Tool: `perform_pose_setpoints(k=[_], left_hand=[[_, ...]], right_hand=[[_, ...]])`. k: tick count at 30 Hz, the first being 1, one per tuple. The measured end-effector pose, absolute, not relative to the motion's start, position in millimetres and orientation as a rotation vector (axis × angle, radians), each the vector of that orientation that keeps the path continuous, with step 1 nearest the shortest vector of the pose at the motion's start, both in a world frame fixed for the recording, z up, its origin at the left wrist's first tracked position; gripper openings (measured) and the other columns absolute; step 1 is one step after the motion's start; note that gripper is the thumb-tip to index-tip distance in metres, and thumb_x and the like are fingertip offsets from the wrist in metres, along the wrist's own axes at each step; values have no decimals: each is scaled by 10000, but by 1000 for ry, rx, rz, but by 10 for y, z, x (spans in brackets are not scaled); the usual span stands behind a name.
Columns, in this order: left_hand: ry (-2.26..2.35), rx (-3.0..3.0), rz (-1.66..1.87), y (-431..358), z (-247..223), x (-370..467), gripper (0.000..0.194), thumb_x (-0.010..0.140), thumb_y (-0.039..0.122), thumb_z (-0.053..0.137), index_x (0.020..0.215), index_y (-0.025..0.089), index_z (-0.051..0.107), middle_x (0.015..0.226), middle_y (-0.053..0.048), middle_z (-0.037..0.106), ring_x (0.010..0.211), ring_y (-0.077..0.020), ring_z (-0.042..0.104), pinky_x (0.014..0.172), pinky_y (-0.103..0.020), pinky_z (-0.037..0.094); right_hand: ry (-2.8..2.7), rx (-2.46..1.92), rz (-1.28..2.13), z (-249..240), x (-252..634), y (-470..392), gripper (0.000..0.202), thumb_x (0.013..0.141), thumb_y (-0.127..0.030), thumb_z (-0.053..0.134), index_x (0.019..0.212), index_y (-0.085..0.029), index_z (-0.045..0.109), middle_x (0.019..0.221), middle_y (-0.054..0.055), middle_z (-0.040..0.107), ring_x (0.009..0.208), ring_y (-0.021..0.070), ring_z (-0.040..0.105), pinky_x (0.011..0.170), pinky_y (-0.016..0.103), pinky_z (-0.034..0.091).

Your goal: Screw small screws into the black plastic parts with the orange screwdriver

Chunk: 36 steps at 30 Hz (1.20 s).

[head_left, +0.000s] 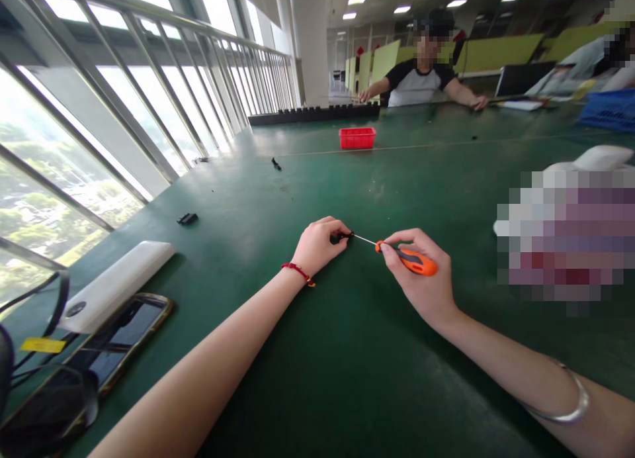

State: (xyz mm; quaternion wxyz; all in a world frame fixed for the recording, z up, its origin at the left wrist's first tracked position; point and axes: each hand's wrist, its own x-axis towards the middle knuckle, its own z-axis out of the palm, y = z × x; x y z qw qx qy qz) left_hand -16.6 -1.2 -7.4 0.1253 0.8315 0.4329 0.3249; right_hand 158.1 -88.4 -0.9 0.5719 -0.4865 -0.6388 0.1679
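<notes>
Near the middle of the green table [292,392], my left hand [321,245] pinches a small black part [342,235] between thumb and fingers; most of that part is hidden by them. My right hand [424,273] is closed on an orange and black screwdriver [419,262] just to the right. The screwdriver's thin metal shaft points left, and its tip meets the black part.
Small black pieces [187,218] lie to the left and farther back. A red tray [357,138] stands beyond my hands, before a long black rack [315,114]. A phone [119,342] and white power bank [119,286] lie left. A person [421,81] sits opposite.
</notes>
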Motion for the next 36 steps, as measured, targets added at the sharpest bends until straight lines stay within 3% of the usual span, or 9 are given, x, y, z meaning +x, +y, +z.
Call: perform_pose_setpoints(k=[7,11,13,17,19,24,30,32,36], left_hand=[[1242,2440,931,-13,-76,-166,153,733,157,582,825,185,701,849,-20,662,741,-134,614,701,-242,507],[1239,2446,928,-22,-77,-165,165,736,158,577,838,184,704,854,-22,662,743,-135,614,700,-242,507],[1238,2450,925,-25,-76,-165,163,737,158,575,834,184,704,858,-22,664,743,-134,614,704,-243,507],[1263,2436,940,-25,-76,-165,149,730,167,584,820,182,703,832,-19,663,722,-132,613,685,-240,507],[1270,2431,943,-24,-79,-166,151,728,169,588,823,183,704,832,-19,663,719,-131,612,681,-239,508],[1250,2446,936,-21,-84,-170,170,734,161,577,841,186,706,846,-21,662,734,-133,613,697,-242,508],[1252,2439,930,-16,-80,-167,164,722,152,579,826,184,701,831,-18,658,728,-133,610,686,-239,507],[1256,2437,931,-15,-80,-166,165,725,156,579,832,185,701,833,-18,659,724,-132,609,689,-240,508],[1252,2444,930,-15,-80,-166,165,732,162,575,836,186,701,842,-19,659,732,-133,611,704,-243,510]], right_hand=[[-1427,-1032,247,-23,1594,-852,374,715,-196,653,1038,-222,465,726,-36,508,616,133,539,586,285,473],[-1539,-1107,317,-21,1587,-883,256,753,-255,645,965,-224,504,545,-87,431,457,101,443,479,251,400],[-1540,-1103,309,-16,1579,-892,236,772,-248,625,974,-224,507,546,-84,441,466,102,464,486,246,403],[-1466,-1032,245,-5,1578,-874,429,730,-195,626,1111,-223,431,707,-45,508,605,131,547,567,272,458],[-1480,-1059,239,-4,1583,-871,487,712,-215,643,1142,-222,415,693,-52,500,588,134,532,557,277,453],[-1629,-1105,216,-20,1578,-895,211,760,-241,626,951,-221,539,495,-91,440,457,107,442,541,267,425],[-1528,-995,129,-18,1581,-872,419,706,-189,619,1098,-209,473,781,-9,524,649,143,541,624,296,476],[-1565,-1045,133,-12,1584,-881,415,702,-224,641,1084,-211,480,698,-31,513,610,147,518,617,307,466],[-1678,-1097,138,-15,1578,-909,174,775,-243,604,935,-226,540,510,-70,472,519,135,468,621,309,444]])
